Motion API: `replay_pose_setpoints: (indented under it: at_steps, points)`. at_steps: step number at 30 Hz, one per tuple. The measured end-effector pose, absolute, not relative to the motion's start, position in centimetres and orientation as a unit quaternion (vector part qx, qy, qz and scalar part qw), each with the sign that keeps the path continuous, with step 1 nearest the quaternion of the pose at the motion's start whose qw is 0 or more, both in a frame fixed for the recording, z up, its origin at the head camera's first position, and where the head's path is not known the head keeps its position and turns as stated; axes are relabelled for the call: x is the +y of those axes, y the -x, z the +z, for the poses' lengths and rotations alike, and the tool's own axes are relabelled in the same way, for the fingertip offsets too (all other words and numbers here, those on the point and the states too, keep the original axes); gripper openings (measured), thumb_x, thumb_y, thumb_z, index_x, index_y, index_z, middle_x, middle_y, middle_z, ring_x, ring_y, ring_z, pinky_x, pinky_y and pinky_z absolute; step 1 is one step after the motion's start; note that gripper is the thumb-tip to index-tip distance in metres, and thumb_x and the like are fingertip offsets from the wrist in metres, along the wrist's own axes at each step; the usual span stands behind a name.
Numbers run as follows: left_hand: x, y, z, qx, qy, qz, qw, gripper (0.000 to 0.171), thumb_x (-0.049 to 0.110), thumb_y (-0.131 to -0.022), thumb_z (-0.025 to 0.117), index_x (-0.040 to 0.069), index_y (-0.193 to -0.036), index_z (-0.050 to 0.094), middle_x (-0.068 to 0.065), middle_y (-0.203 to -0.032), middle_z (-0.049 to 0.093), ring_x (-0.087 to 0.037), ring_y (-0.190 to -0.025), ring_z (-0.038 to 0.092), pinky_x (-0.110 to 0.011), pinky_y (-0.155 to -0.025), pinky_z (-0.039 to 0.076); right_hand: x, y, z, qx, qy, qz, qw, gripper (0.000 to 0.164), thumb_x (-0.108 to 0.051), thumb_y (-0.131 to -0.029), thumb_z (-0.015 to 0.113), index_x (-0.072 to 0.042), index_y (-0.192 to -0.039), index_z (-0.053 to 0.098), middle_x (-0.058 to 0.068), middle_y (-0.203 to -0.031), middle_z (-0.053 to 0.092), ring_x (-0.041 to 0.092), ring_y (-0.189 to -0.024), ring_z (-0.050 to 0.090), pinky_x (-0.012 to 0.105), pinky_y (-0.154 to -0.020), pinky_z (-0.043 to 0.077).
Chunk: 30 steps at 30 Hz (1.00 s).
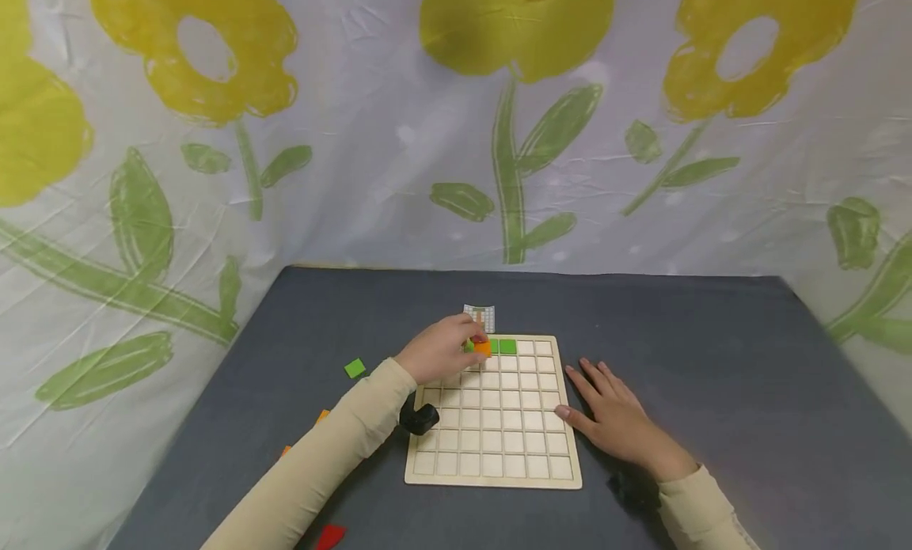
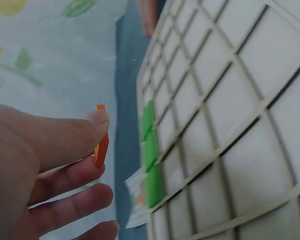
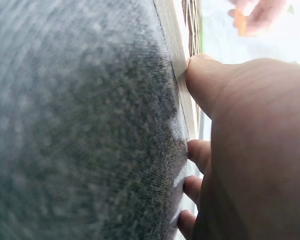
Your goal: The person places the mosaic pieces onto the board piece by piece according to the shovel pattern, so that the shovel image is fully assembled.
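Note:
Between thumb and fingertips my left hand [image 1: 443, 349] pinches a thin orange square tile [image 1: 482, 348], held over the far row of a pale wooden grid board [image 1: 492, 481]. In the left wrist view the orange tile [image 2: 101, 145] is seen nearly edge-on, apart from the board. Green tiles [image 1: 507, 347] sit side by side in cells of the far row; three of them show in the left wrist view [image 2: 151, 150]. My right hand [image 1: 618, 415] lies spread with its thumb on the board's right edge and its other fingers on the table beside it.
A small printed card [image 1: 480, 317] stands just behind the board's far edge. Left of the board lies a loose green tile [image 1: 355, 368]. Orange pieces [image 1: 323, 415] peek out past the left sleeve, and a red piece [image 1: 331, 536] lies near the front. A flowered cloth [image 1: 378, 138] hangs behind the dark table.

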<state>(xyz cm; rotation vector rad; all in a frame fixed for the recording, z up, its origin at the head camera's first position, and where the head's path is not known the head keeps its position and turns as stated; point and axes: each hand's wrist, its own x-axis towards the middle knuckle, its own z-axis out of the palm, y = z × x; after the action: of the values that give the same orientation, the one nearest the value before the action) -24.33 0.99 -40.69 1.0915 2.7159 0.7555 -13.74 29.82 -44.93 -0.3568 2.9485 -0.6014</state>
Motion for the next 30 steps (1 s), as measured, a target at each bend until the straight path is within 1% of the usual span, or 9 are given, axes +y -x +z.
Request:
replay_pose_setpoints:
  at_steps: [4, 5, 9, 11, 13, 17, 22, 25, 30]
  points:
    - [1.6, 24.1, -41.9, 0.901, -0.355, 0.235, 0.08, 0.022, 0.025, -0.091, 0.067, 0.016, -0.111, 0.067, -0.001, -0.116, 0.059, -0.016, -0.099, 0.06, -0.029, -0.081, 0.049, 29.7, 13.6, -45.2, 0.971, 0.119, -0.198, 0.063, 0.073, -0.056, -0.095, 0.047, -0.011, -0.151, 0.031, 0.019, -0.157, 0.02, 0.045, -0.143, 0.013, 0.066, -0.108, 0.016]
    - [1.6, 24.0, -42.2, 0.903, -0.353, 0.233, 0.083, 0.022, 0.025, -0.091, 0.067, 0.016, -0.111, 0.068, -0.002, -0.12, 0.059, -0.017, -0.102, 0.06, -0.029, -0.082, 0.049, 29.7, 13.6, -45.3, 0.971, 0.117, -0.198, 0.068, 0.073, -0.056, -0.095, 0.047, -0.012, -0.151, 0.03, 0.019, -0.157, 0.019, 0.045, -0.143, 0.012, 0.065, -0.109, 0.016]
    - [2.1, 24.1, -42.8, 0.9, -0.37, 0.22, 0.065, 0.022, 0.023, -0.09, 0.068, 0.014, -0.109, 0.069, -0.007, -0.122, 0.059, -0.022, -0.107, 0.06, -0.033, -0.083, 0.05, 29.8, 13.7, -45.5, 0.971, 0.115, -0.198, 0.067, 0.074, -0.057, -0.095, 0.046, -0.013, -0.151, 0.03, 0.018, -0.157, 0.019, 0.044, -0.143, 0.012, 0.065, -0.109, 0.015]
    - [2.3, 24.2, -43.0, 0.901, -0.376, 0.21, 0.052, 0.023, 0.025, -0.089, 0.069, 0.014, -0.109, 0.069, -0.007, -0.119, 0.06, -0.022, -0.105, 0.06, -0.033, -0.082, 0.05, 29.9, 13.8, -45.4, 0.971, 0.114, -0.199, 0.064, 0.073, -0.056, -0.095, 0.047, -0.012, -0.151, 0.03, 0.018, -0.157, 0.019, 0.044, -0.143, 0.011, 0.065, -0.109, 0.015]
    - [2.5, 24.4, -43.1, 0.9, -0.383, 0.202, 0.042, 0.023, 0.025, -0.089, 0.07, 0.014, -0.108, 0.07, -0.004, -0.111, 0.061, -0.019, -0.097, 0.061, -0.031, -0.078, 0.05, 30.0, 13.9, -45.3, 0.971, 0.114, -0.199, 0.062, 0.073, -0.056, -0.095, 0.047, -0.012, -0.151, 0.03, 0.018, -0.157, 0.019, 0.044, -0.144, 0.012, 0.065, -0.109, 0.015]
    - [2.7, 24.6, -43.5, 0.9, -0.382, 0.205, 0.039, 0.023, 0.026, -0.088, 0.071, 0.014, -0.108, 0.07, -0.001, -0.108, 0.061, -0.015, -0.089, 0.061, -0.028, -0.075, 0.05, 30.0, 14.0, -45.1, 0.972, 0.115, -0.195, 0.061, 0.073, -0.055, -0.095, 0.048, -0.012, -0.151, 0.03, 0.019, -0.157, 0.019, 0.044, -0.143, 0.012, 0.065, -0.109, 0.016]
    - [2.7, 24.8, -43.8, 0.896, -0.383, 0.221, 0.029, 0.022, 0.025, -0.088, 0.071, 0.014, -0.107, 0.07, -0.001, -0.105, 0.06, -0.015, -0.088, 0.062, -0.025, -0.071, 0.048, 29.9, 14.0, -44.8, 0.973, 0.114, -0.192, 0.054, 0.072, -0.054, -0.095, 0.049, -0.011, -0.151, 0.031, 0.019, -0.156, 0.02, 0.045, -0.143, 0.013, 0.065, -0.109, 0.016]
    - [2.6, 24.7, -43.9, 0.894, -0.386, 0.228, 0.021, 0.022, 0.024, -0.088, 0.071, 0.012, -0.107, 0.07, -0.002, -0.103, 0.059, -0.017, -0.088, 0.062, -0.027, -0.071, 0.048, 29.9, 14.0, -44.8, 0.973, 0.115, -0.195, 0.049, 0.072, -0.054, -0.095, 0.05, -0.011, -0.15, 0.032, 0.02, -0.156, 0.021, 0.045, -0.143, 0.013, 0.065, -0.109, 0.016]
    - [2.6, 24.7, -43.9, 0.892, -0.388, 0.232, 0.023, 0.023, 0.022, -0.088, 0.071, 0.012, -0.109, 0.069, -0.003, -0.105, 0.059, -0.016, -0.084, 0.059, -0.029, -0.073, 0.049, 30.0, 14.0, -45.1, 0.971, 0.116, -0.206, 0.044, 0.072, -0.052, -0.094, 0.051, -0.01, -0.149, 0.033, 0.02, -0.156, 0.021, 0.046, -0.142, 0.013, 0.066, -0.108, 0.015]
